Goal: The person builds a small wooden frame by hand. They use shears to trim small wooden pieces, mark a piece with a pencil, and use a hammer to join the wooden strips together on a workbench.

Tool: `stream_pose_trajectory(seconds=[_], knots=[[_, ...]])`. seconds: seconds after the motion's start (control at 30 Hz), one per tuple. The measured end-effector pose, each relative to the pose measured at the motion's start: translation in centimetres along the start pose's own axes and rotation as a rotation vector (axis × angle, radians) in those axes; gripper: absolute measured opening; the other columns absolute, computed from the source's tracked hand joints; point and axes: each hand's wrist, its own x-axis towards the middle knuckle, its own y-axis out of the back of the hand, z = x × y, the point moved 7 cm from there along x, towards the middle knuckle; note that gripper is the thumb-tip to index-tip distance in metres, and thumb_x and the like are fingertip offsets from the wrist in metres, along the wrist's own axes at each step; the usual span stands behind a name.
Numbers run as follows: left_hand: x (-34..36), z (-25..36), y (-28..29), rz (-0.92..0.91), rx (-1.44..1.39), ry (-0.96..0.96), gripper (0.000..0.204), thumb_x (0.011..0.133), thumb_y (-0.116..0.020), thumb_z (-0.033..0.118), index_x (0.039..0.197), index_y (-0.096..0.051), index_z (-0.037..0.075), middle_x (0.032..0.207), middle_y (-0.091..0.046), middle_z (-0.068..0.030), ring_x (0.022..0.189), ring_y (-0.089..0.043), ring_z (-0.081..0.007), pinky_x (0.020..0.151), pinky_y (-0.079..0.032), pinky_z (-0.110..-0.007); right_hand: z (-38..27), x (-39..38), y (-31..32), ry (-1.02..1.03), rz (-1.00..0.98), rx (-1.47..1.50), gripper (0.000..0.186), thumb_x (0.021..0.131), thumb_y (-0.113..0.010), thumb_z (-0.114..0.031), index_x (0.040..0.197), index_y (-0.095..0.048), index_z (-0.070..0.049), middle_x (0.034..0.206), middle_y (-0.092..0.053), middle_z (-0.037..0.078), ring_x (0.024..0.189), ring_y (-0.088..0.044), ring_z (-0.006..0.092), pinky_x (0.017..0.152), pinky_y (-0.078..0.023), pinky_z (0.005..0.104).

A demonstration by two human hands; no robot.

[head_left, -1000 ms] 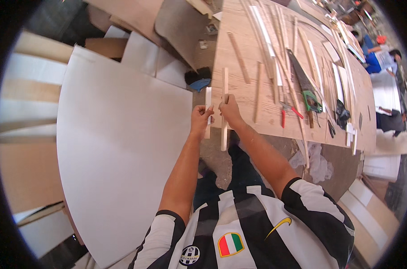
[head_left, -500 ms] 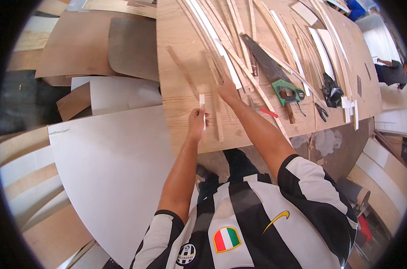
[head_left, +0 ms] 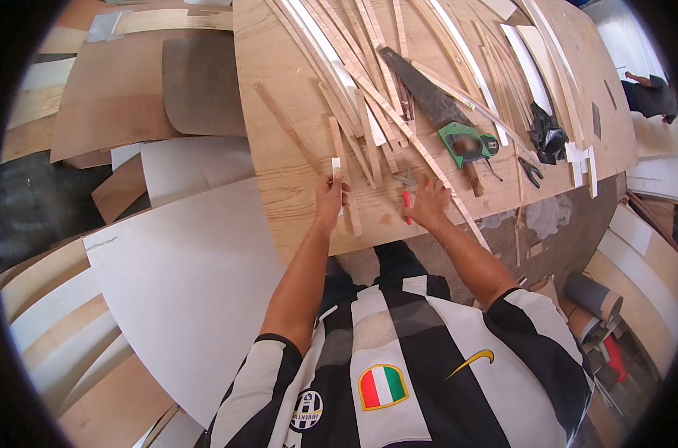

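Note:
My left hand (head_left: 329, 200) is closed around a short white strip (head_left: 336, 164), which stands out above the fingers. Beside that hand, a thin wooden strip (head_left: 346, 179) lies on the worktable (head_left: 294, 231). My right hand (head_left: 430, 203) is low over a red-handled tool (head_left: 407, 206), its fingers spread over part of it. The tool's metal head shows past the fingertips, but its exact kind is hard to make out. A long, narrow wooden strip (head_left: 466, 213) passes by the right hand and overhangs the near edge.
Right of my right hand are a handsaw (head_left: 428, 93), a green tape measure (head_left: 462, 145), black-handled pliers (head_left: 530, 172) and a black plastic bag (head_left: 548, 134). Many strips cover the far table. A large white sheet (head_left: 175, 284) stands at left. A person (head_left: 649, 97) is far right.
My right hand has left the wooden strips and moved right and nearer to me, onto the red-handled tool. My left hand keeps the white strip. The view has shifted slightly.

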Motion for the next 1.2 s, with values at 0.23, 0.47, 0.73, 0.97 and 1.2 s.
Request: stream_pose_trajectory(seconds=[0.23, 0.47, 0.73, 0.97, 1.2], knots=[[-3.5, 3.2, 1.9, -0.109, -0.032, -0.042, 0.037, 0.108, -0.056, 0.045, 0.105, -0.057, 0.008, 0.076, -0.058, -0.0020, 0.059, -0.054, -0.0099, 0.050, -0.047, -0.028, 1.8, -0.2, -4.3, -0.145, 0.060, 0.185, 0.092, 0.070, -0.084, -0.046, 0.142, -0.049, -0.002, 0.124, -0.065, 0.024, 0.120, -0.061, 0.0401, 0.092, -0.051, 0.0545], [-9.7, 7.3, 8.1, -0.213, -0.092, -0.256, 0.038, 0.110, -0.051, 0.042, 0.111, -0.061, 0.006, 0.069, -0.054, 0.0014, 0.055, -0.046, -0.0067, 0.050, -0.040, -0.024, 2.4, -4.7, -6.2, -0.392, -0.077, 1.095, 0.036, 0.084, -0.062, -0.027, 0.110, -0.068, -0.004, 0.085, -0.070, 0.012, 0.078, -0.069, 0.0276, 0.074, -0.058, 0.0420], [-16.0, 9.9, 16.4, -0.284, -0.157, -0.508, 0.042, 0.112, -0.047, 0.043, 0.106, -0.063, 0.003, 0.070, -0.052, 0.0018, 0.057, -0.045, -0.0063, 0.053, -0.038, -0.023, -12.7, -12.6, 1.6, -0.246, -0.381, 1.636, 0.044, 0.079, -0.067, -0.017, 0.121, -0.061, -0.006, 0.092, -0.063, 0.006, 0.073, -0.063, 0.0190, 0.069, -0.056, 0.0345], [-19.8, 12.4, 18.9, -0.344, -0.040, -0.626, 0.035, 0.112, -0.050, 0.036, 0.108, -0.061, 0.003, 0.073, -0.051, 0.0024, 0.062, -0.047, -0.0059, 0.056, -0.039, -0.023, -23.6, -16.0, 7.5, 0.165, -0.277, 1.347, 0.041, 0.075, -0.068, -0.007, 0.115, -0.062, 0.001, 0.096, -0.065, 0.012, 0.091, -0.067, 0.0258, 0.073, -0.055, 0.0411], [-21.2, 13.3, 21.1, -0.252, 0.089, -0.663, 0.030, 0.109, -0.054, 0.031, 0.105, -0.063, 0.002, 0.074, -0.052, 0.0021, 0.066, -0.046, -0.0057, 0.059, -0.038, -0.025, -28.4, -21.5, 16.3, 0.475, 0.346, 0.637, 0.042, 0.075, -0.073, -0.011, 0.114, -0.061, 0.000, 0.109, -0.064, 0.020, 0.109, -0.061, 0.0400, 0.094, -0.050, 0.0485]])
